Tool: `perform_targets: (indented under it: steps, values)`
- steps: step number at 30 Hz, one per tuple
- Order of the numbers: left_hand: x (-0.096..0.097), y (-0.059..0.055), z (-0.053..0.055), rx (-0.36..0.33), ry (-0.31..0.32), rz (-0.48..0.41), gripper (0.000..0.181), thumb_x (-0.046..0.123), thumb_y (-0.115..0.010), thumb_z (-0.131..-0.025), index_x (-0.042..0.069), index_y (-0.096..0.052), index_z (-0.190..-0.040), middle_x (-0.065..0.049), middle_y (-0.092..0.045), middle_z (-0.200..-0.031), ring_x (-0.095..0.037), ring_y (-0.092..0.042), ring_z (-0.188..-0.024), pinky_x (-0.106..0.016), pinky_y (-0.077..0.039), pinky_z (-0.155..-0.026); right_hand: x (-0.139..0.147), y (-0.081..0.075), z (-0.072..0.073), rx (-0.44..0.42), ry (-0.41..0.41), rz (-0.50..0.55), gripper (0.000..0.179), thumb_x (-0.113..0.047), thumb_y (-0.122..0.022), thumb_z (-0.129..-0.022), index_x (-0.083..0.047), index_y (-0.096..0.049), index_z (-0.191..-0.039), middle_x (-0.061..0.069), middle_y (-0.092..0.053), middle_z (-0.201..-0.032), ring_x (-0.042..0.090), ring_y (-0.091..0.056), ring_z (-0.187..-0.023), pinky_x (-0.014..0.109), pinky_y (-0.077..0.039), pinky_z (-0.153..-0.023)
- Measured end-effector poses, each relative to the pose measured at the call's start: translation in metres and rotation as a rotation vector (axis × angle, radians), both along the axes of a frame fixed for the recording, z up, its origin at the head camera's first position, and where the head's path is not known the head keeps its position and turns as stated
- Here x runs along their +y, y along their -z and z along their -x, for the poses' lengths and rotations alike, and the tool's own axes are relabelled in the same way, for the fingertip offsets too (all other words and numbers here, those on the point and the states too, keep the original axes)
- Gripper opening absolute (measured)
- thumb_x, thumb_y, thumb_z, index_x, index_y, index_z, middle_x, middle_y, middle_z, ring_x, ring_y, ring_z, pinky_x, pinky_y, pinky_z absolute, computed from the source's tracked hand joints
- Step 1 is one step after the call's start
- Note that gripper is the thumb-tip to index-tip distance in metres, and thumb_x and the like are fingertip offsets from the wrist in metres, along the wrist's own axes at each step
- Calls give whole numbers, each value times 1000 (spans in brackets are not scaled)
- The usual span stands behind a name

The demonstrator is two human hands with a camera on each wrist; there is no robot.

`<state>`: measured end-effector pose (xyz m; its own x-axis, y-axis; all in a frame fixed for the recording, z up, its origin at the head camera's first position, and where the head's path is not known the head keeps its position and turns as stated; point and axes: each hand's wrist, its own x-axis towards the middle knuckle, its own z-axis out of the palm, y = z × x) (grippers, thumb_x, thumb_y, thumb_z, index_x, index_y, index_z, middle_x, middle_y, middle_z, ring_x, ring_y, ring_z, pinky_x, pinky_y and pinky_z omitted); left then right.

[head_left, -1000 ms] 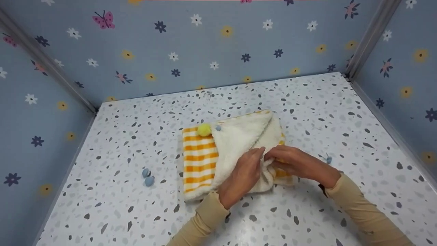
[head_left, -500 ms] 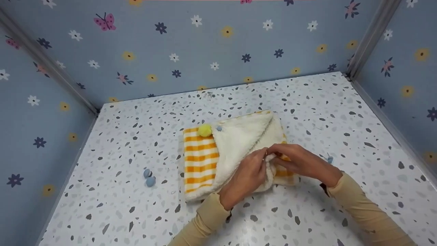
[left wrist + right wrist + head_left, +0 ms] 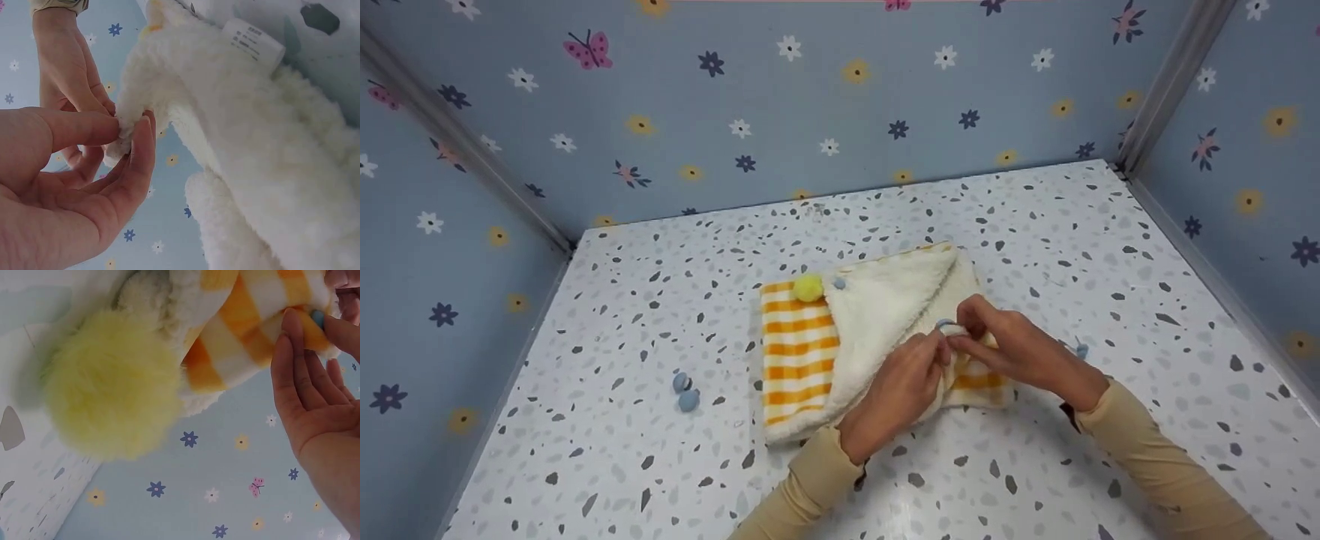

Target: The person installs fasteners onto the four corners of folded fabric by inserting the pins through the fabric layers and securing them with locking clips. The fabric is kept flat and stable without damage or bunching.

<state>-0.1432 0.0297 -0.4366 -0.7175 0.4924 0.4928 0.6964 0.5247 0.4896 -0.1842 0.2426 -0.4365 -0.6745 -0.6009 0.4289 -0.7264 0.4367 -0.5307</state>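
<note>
A folded blanket point(image 3: 877, 300) has white fleece on one side and yellow-and-white gingham on the other. My left hand point(image 3: 896, 382) pinches its lifted fleece edge point(image 3: 126, 126) between thumb and fingers. Facing it, my right hand point(image 3: 1024, 349) pinches the same corner and a small blue fastener point(image 3: 318, 318), with the thumb against the fastener and the fingertips on the gingham point(image 3: 253, 332). Part of the fastener is hidden by fabric and fingers. A second blue fastener point(image 3: 840, 283) sits on the fleece, beside a yellow pom-pom point(image 3: 808, 287).
Two rounded blue pieces point(image 3: 685, 391) lie on the speckled tabletop point(image 3: 607, 315) to the left. Another small blue piece point(image 3: 1081, 350) lies by my right wrist. Flower-patterned blue panels point(image 3: 840, 97) enclose the back and sides. A white label point(image 3: 254, 42) sticks out of the fleece.
My right hand's fingers have shifted and lifted slightly at the pinched corner. A blue fastener now shows between the hands. My left hand has stayed nearly in place, holding the fleece.
</note>
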Motion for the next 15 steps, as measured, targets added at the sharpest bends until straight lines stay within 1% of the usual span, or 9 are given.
perform_targets:
  steps: [1,3,6,11,13,15]
  values:
    - [-1,1,-1,21,-2,4,13,-10,-59,-95,3,-61,-93,-7,-59,-82,-20,-59,-74,-26,-49,-66,0,1,0,-5,2,3,21,-9,-73,-96,-7,-54,-104,-4,-67,-88,7,-67,-80,26,-54,-64]
    - [-3,0,-2,38,-8,11,15,-8,-60,-97,4,-66,-93,-8,-61,-85,-21,-61,-77,-26,-51,-69,1,2,0,-16,-1,10,20,-9,-73,-96,-8,-54,-102,-5,-68,-89,7,-68,-80,25,-53,-64]
    - [-5,-1,-2,39,-18,14,16,-8,-59,-98,3,-70,-93,-9,-63,-88,-22,-63,-80,-26,-53,-72,2,2,1,-12,-31,16,17,-8,-74,-95,-8,-57,-99,-4,-67,-90,8,-67,-81,27,-55,-67]
    - [-7,-5,1,-13,-27,18,18,-7,-58,-99,3,-73,-98,-9,-66,-91,-22,-66,-84,-24,-54,-76,4,1,3,23,-112,-8,13,-5,-73,-95,-7,-65,-104,1,-66,-98,12,-66,-88,35,-57,-74]
    - [-9,-7,2,-40,-31,37,18,-6,-58,-100,2,-74,-99,-9,-67,-92,-22,-66,-85,-24,-54,-77,4,0,4,31,-128,-19,13,-4,-72,-96,-7,-69,-107,3,-67,-104,13,-66,-91,34,-57,-75]
    - [-12,-10,3,-69,-39,60,18,-4,-58,-100,1,-75,-101,-10,-68,-95,-22,-66,-86,-25,-54,-77,3,-1,5,34,-133,-20,13,-3,-70,-96,-8,-71,-109,4,-67,-110,13,-64,-93,31,-55,-77]
